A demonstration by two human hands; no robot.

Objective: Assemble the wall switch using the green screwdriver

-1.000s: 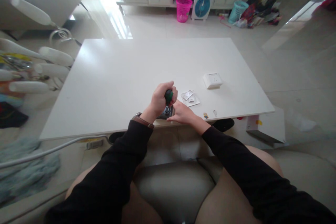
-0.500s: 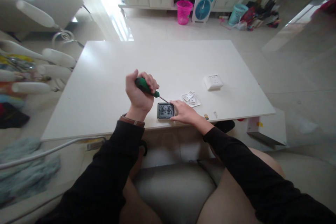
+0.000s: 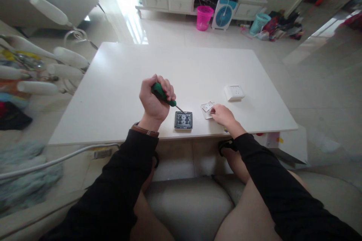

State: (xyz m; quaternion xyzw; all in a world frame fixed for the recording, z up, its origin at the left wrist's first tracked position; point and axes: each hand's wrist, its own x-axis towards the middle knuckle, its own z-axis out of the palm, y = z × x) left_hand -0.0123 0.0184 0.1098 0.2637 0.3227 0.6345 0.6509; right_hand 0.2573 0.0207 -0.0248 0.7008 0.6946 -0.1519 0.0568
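Note:
My left hand is wrapped round the green handle of a screwdriver. Its thin metal shaft slants down to the right, the tip over the upper edge of a black socket back lying on the table. My right hand pinches at a small white socket piece, largely covered by the fingers, above a thin white cover plate. Another small white socket piece rests on that plate. To the right stands a white boxed wall socket.
A white table carries the parts, its front edge close to my knees. Small bits lie near that edge, partly behind my right wrist. White curved rails stand at the left. A pink basket and a blue fan are beyond.
My right hand has left the black socket back and moved right to the small white pieces, closing its fingers there. My left hand still holds the screwdriver. The view has shifted slightly.

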